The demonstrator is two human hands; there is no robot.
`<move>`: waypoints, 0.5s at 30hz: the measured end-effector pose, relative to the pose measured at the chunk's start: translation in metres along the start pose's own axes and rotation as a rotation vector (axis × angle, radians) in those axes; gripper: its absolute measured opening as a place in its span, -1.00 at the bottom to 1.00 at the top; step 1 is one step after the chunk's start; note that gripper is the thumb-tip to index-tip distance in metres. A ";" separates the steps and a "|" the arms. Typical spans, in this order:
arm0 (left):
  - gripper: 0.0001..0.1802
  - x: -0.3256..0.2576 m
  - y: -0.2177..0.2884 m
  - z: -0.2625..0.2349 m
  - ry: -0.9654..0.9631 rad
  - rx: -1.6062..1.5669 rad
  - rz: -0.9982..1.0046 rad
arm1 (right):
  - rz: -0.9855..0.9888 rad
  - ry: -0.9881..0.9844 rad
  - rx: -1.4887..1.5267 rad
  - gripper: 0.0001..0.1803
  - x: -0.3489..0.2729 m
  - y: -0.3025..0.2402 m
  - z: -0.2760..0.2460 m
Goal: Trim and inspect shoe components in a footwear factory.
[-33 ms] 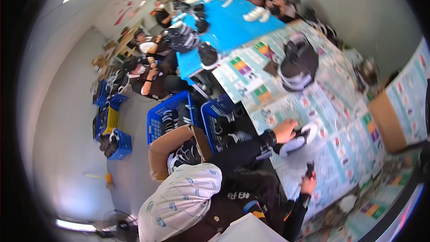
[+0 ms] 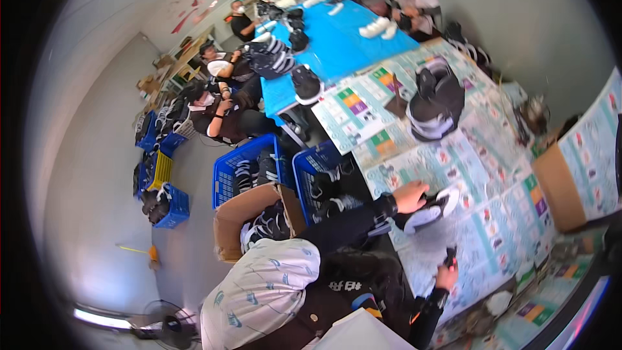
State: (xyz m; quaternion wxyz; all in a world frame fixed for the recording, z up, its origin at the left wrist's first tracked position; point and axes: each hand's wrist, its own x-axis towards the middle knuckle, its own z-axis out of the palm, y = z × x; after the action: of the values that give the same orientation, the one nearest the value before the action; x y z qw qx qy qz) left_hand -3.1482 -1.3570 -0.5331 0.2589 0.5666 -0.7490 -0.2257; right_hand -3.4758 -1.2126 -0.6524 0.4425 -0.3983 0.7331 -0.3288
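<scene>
A dark sneaker with a pale grey and white sole lies tilted on the paper-covered table. My left hand grips its near dark side, the fingers partly hidden against the upper. Closer to me, my right hand is closed around a small black tool, whose kind I cannot make out. The tool points toward the sneaker and stands apart from it. Farther along the table is a stack of black and white shoes.
Blue crates and a cardboard box, all with shoes inside, stand left of the table. An upright cardboard panel is at the right. Beyond, co-workers sit around a blue table bearing more shoes. A fan stands lower left.
The whole view has shifted slightly and become sharper. My left hand stays on the sneaker and my right hand keeps the black tool, both in nearly the same places.
</scene>
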 end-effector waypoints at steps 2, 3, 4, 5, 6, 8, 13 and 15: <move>-0.59 -0.018 -0.009 -0.036 -0.178 -0.009 -0.042 | -0.011 0.088 -0.236 -0.45 0.013 0.031 -0.013; -0.56 -0.031 -0.021 -0.052 -0.294 0.010 -0.080 | -0.047 0.127 -0.362 -0.50 0.011 0.025 -0.016; -0.51 -0.039 -0.024 -0.066 -0.359 0.021 -0.112 | -0.096 0.179 -0.482 -0.57 0.017 0.031 -0.022; -0.45 -0.047 -0.024 -0.082 -0.429 0.029 -0.136 | -0.139 0.241 -0.601 -0.65 0.024 0.050 -0.032; -0.35 -0.049 -0.012 -0.104 -0.366 -0.005 -0.060 | -0.116 0.258 -0.660 -0.70 0.036 0.076 -0.048; -0.39 -0.047 0.006 -0.175 0.067 -0.396 -0.132 | -0.145 0.442 -0.717 -0.58 0.049 0.109 -0.057; -0.52 -0.126 0.068 -0.451 0.697 -1.284 0.493 | 0.042 0.285 -0.896 -0.42 0.062 0.107 -0.063; -0.45 -0.130 0.126 -0.463 -0.310 -0.988 0.808 | -0.005 0.312 -0.941 -0.39 0.069 0.132 -0.065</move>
State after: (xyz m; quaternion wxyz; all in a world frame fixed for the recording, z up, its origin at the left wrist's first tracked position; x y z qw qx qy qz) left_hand -2.9134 -1.2200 -0.1163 0.4421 0.0161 -0.7395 -0.5073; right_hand -3.5939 -1.2027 -0.7640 0.0987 -0.5026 0.8587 -0.0188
